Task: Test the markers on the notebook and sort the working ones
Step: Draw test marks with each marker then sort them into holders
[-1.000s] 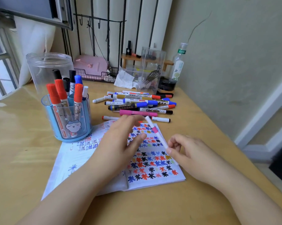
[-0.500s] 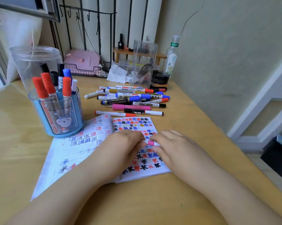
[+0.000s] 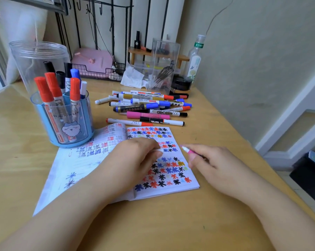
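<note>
The right hand point(image 3: 212, 163) pinched a pink marker point(image 3: 189, 151), tip bared, just off the notebook's point(image 3: 178, 185) edge at three o'clock; the left hand point(image 3: 135, 160), fingers curled on the page, seemingly pinched the cap, though blur hid it. A loose cap could roll off the counter point(image 3: 171, 223), or the tip smear old marks. Half a second earlier both hands met over the page; now they were apart.

The hands have parted: right hand point(image 3: 212, 162) drew the pink marker point(image 3: 188, 151) from the left hand point(image 3: 135, 158).
</note>
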{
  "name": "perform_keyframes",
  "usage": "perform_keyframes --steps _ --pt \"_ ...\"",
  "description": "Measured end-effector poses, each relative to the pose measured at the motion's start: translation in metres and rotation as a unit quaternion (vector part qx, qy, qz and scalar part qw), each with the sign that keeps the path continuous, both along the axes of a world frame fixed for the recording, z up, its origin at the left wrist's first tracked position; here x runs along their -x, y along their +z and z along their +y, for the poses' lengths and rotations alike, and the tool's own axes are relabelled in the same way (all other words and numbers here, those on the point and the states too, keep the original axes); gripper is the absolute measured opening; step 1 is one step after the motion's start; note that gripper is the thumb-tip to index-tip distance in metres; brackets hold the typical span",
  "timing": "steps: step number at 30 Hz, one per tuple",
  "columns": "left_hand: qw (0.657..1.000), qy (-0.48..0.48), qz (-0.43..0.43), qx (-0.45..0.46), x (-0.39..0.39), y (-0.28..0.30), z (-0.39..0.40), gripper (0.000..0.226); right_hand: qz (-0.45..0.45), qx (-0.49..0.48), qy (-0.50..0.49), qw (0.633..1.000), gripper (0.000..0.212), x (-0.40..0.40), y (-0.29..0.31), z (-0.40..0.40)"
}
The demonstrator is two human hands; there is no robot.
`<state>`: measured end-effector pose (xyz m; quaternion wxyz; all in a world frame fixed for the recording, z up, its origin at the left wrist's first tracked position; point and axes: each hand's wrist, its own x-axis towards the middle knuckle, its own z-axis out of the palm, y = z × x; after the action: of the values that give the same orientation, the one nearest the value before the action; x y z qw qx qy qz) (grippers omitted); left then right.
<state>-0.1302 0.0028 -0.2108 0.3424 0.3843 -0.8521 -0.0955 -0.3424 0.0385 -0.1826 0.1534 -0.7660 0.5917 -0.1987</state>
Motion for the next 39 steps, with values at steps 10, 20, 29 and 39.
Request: perform_keyframes --steps 10,20,29,39 --pt "0.996 -0.079 -0.016 -0.029 0.012 -0.007 0.012 0.013 -0.512 -0.168 -0.052 0.841 0.019 0.010 -0.013 0.020" --pt "0.991 -0.125 -0.036 -0.030 0.017 -0.023 0.008 0.023 -0.363 -0.070 -0.102 0.923 0.013 0.007 -0.030 0.016" --pt "0.983 -0.164 -0.071 -0.035 0.021 -0.029 0.007 0.016 -0.309 -0.005 -0.121 0.943 0.026 0.011 -0.043 0.011" --pt "0.984 -0.156 -0.075 -0.043 0.021 -0.029 0.007 0.017 -0.254 -0.004 -0.100 0.962 0.028 0.013 -0.041 0.014"
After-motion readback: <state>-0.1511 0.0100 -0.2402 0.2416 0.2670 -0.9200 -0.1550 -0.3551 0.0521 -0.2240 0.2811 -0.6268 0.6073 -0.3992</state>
